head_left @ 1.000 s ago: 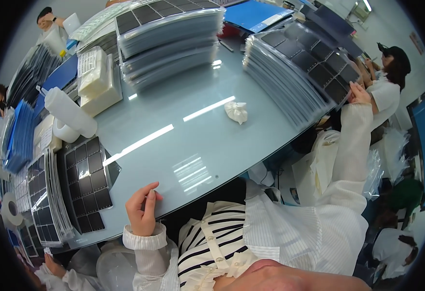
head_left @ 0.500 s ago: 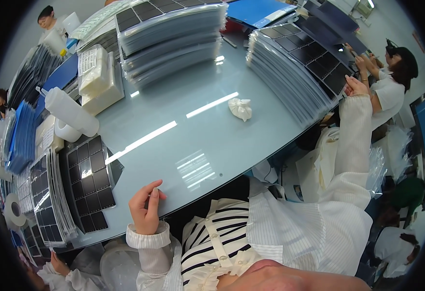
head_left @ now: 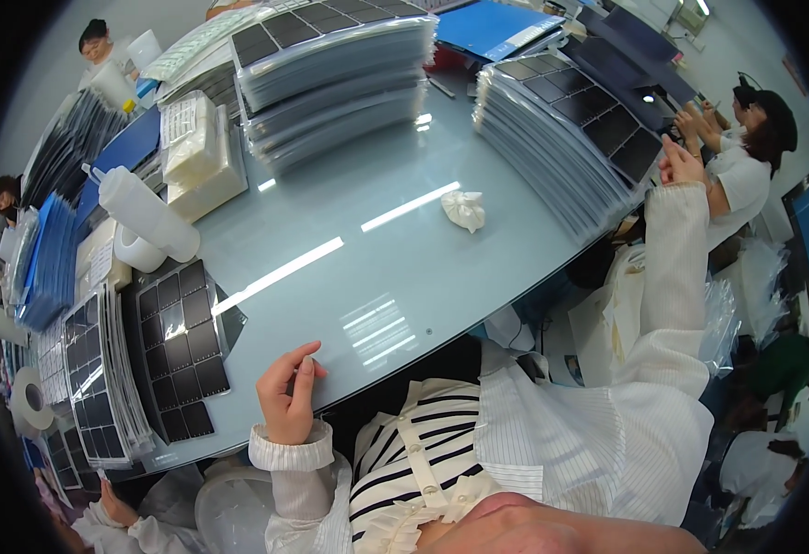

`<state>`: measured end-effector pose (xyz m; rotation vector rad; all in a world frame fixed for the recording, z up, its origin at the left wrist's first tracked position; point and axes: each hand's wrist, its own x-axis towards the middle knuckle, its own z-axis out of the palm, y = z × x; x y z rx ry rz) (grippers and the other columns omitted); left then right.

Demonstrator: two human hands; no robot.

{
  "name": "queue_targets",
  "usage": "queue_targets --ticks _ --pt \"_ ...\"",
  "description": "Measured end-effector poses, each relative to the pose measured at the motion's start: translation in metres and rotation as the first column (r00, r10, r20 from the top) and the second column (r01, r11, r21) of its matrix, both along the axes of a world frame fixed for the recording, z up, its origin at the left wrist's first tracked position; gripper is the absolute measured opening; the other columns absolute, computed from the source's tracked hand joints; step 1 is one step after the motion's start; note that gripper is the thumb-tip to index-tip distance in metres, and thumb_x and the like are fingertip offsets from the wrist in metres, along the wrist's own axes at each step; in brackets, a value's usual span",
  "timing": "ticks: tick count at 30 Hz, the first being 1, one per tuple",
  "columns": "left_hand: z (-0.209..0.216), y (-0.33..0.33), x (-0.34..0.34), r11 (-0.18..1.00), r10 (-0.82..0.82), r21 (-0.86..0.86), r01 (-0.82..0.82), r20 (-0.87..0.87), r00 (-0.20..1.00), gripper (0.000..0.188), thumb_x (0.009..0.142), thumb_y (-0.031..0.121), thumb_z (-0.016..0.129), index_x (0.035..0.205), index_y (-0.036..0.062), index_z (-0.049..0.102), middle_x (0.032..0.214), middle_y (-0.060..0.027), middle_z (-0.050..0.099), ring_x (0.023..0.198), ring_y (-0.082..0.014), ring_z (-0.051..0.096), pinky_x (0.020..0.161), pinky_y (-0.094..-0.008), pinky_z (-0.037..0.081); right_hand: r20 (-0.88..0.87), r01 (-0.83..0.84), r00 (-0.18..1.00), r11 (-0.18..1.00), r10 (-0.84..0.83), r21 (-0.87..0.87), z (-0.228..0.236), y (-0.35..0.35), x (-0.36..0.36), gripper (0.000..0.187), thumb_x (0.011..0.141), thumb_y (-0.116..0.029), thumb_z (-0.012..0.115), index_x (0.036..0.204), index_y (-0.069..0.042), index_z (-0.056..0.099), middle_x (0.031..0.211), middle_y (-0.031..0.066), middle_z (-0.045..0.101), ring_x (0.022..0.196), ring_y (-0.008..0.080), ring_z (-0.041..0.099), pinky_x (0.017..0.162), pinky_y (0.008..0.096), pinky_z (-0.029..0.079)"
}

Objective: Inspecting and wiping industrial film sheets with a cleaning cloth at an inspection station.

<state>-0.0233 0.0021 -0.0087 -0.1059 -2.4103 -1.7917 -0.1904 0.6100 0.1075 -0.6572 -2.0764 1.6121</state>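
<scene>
My right hand (head_left: 682,166) reaches to the near right corner of a tall stack of clear plastic sleeves (head_left: 552,175). Its fingertips are beside the corner of the topmost sheet of dark square panels (head_left: 598,109); the fingers look slightly apart, and no sheet shows between them. My left hand (head_left: 290,392) hovers at the table's front edge, empty, its fingers loosely bent and apart. A crumpled white cloth or tissue (head_left: 463,211) lies on the glassy table (head_left: 330,305) between the hands. Left of my left hand rests a sheet of dark squares (head_left: 178,351).
A second tall stack of sleeves (head_left: 330,92) stands at the back. At left are a white squeeze bottle (head_left: 150,214), a white tape roll (head_left: 137,247), wrapped pale packs (head_left: 192,143) and another sleeve pile (head_left: 104,379). Co-workers (head_left: 746,175) sit at right; a blue folder (head_left: 497,30) lies behind.
My right fingers have come off the top sheet's corner, with the index finger now raised. My left hand keeps its pose. The whole view has shifted slightly.
</scene>
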Motion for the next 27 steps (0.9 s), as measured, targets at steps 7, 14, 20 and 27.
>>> queue_targets --ticks 7,14,20,27 --pt "0.009 0.003 -0.003 0.999 0.002 -0.042 -0.003 -0.003 1.000 0.021 0.091 0.008 0.052 0.104 -0.0003 0.066 0.071 -0.0026 0.061 0.057 -0.0045 0.044 0.052 -0.0194 0.033 -0.393 0.023 0.911 0.936 0.125 0.351 0.053 -0.102 0.027 0.038 0.086 -0.030 0.069 0.113 -0.003 0.063 0.061 -0.0018 0.052 0.041 0.0029 0.039 0.038 0.0178 0.028" --pt "0.003 -0.002 0.004 0.999 0.021 -0.033 -0.021 -0.018 1.000 0.020 0.091 0.006 0.053 0.104 -0.0015 0.066 0.075 -0.0057 0.062 0.068 -0.0099 0.056 0.061 -0.0215 0.041 0.038 -0.219 0.788 0.223 0.614 0.950 0.072 -0.305 -0.050 0.039 0.084 -0.030 0.069 0.111 -0.002 0.063 0.099 0.0082 0.067 0.087 0.0168 0.064 0.073 0.0273 0.051" --pt "0.005 0.001 0.003 0.999 0.013 -0.029 -0.015 -0.068 0.998 0.020 0.091 0.007 0.053 0.103 -0.0009 0.066 0.074 -0.0061 0.063 0.067 -0.0102 0.055 0.060 -0.0214 0.040 -0.177 0.141 0.652 0.112 0.738 0.984 0.057 -0.376 -0.194 0.065 0.082 -0.041 0.067 0.124 0.004 0.048 0.122 0.0221 0.052 0.113 0.0328 0.051 0.095 0.0363 0.041" --pt "0.006 -0.005 0.001 0.999 -0.004 -0.040 0.001 -0.063 0.998 0.020 0.092 0.008 0.053 0.103 -0.0001 0.066 0.073 -0.0060 0.063 0.066 -0.0098 0.056 0.057 -0.0216 0.039 -0.190 0.273 0.613 0.020 0.767 0.962 0.019 -0.367 -0.209 0.037 0.088 -0.029 0.061 0.119 -0.009 0.059 0.116 0.0123 0.062 0.104 0.0285 0.061 0.089 0.0372 0.049"
